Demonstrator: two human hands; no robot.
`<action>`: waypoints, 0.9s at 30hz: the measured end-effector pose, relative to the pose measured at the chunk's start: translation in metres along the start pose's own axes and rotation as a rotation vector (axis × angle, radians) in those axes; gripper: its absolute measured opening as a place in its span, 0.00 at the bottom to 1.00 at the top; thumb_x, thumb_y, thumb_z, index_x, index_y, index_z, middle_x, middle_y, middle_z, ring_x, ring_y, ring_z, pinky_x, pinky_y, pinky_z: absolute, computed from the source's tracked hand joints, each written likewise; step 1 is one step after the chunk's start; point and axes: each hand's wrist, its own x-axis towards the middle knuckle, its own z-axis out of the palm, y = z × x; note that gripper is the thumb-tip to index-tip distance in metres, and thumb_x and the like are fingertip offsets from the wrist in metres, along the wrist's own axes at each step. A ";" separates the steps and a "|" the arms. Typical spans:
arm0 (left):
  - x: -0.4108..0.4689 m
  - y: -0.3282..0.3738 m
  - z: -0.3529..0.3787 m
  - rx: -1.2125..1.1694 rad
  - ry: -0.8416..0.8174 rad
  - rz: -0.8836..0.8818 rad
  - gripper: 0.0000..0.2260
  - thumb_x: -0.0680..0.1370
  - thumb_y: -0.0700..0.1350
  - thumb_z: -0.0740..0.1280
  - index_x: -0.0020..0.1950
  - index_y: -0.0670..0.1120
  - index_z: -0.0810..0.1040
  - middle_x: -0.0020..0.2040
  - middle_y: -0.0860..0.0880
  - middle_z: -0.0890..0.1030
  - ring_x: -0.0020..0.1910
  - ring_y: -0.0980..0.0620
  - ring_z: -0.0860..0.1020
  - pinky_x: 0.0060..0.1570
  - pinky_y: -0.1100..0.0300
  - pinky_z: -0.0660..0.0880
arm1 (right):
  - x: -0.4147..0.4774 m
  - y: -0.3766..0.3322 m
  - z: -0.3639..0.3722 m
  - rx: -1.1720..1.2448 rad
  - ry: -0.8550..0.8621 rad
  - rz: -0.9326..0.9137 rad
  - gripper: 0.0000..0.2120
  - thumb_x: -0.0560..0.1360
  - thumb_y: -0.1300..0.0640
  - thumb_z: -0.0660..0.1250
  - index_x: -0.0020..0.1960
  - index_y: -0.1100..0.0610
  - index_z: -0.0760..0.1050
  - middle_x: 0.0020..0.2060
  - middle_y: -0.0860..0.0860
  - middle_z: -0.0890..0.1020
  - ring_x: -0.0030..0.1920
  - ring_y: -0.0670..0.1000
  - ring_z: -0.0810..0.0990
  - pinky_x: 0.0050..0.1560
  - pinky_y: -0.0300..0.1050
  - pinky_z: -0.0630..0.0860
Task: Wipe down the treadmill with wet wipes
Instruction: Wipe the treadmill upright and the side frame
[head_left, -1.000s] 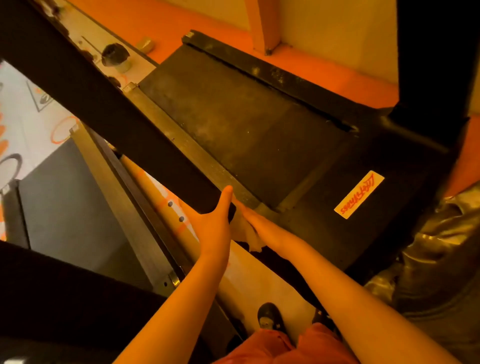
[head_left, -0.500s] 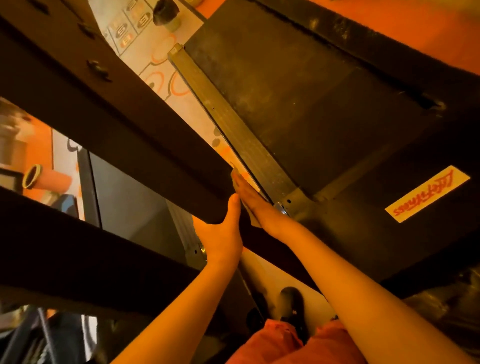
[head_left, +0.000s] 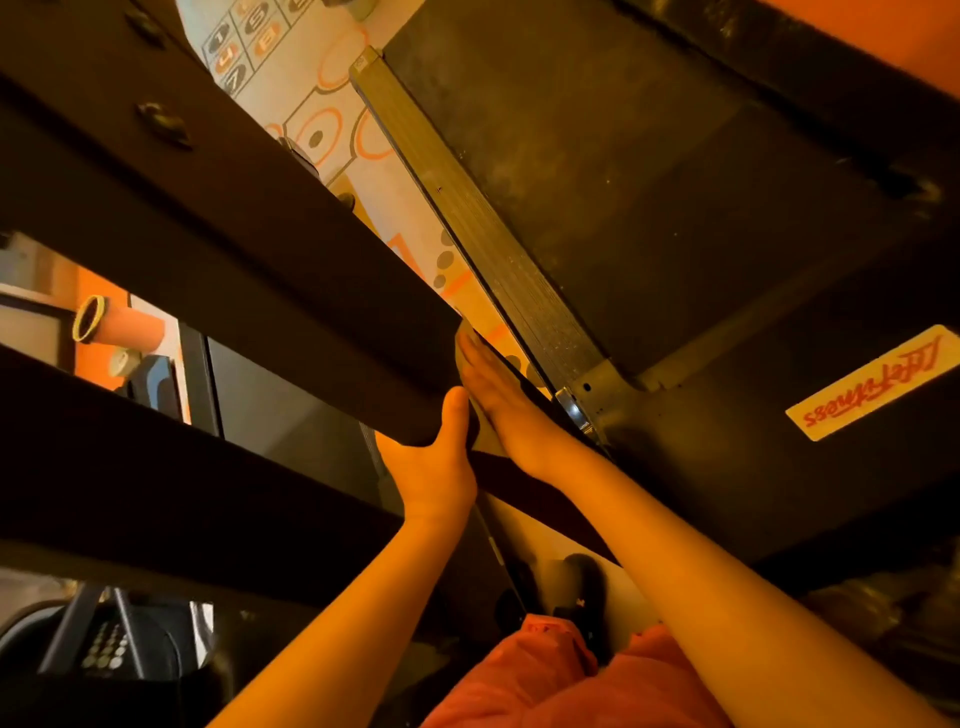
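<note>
treadmill rail (head_left: 234, 234) slanting up-left, left hand (head_left: 434, 470) apparently gripping its end

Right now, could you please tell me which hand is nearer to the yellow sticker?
Right. The right hand lies flat beside the black rail, left of the yellow sticker; the left hand holds the rail's end, farther left.
</note>
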 end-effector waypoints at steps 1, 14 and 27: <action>0.000 0.000 0.000 -0.015 0.001 -0.006 0.18 0.76 0.36 0.68 0.50 0.58 0.67 0.49 0.60 0.75 0.42 0.75 0.77 0.42 0.76 0.73 | 0.004 -0.002 -0.002 -0.006 -0.008 -0.007 0.29 0.80 0.40 0.44 0.77 0.44 0.40 0.78 0.44 0.45 0.78 0.45 0.42 0.77 0.53 0.44; 0.001 0.000 0.001 -0.060 0.010 -0.029 0.18 0.75 0.37 0.68 0.52 0.57 0.67 0.50 0.59 0.75 0.42 0.75 0.77 0.43 0.76 0.73 | -0.010 0.012 0.000 0.041 -0.001 0.066 0.31 0.78 0.36 0.42 0.78 0.44 0.40 0.79 0.45 0.44 0.78 0.46 0.43 0.77 0.52 0.45; -0.002 -0.001 0.001 -0.103 0.008 -0.071 0.18 0.75 0.35 0.67 0.51 0.57 0.66 0.49 0.58 0.74 0.40 0.75 0.77 0.40 0.76 0.73 | 0.029 0.029 -0.014 0.010 0.004 0.121 0.26 0.84 0.48 0.44 0.79 0.51 0.41 0.79 0.49 0.44 0.78 0.49 0.42 0.77 0.51 0.42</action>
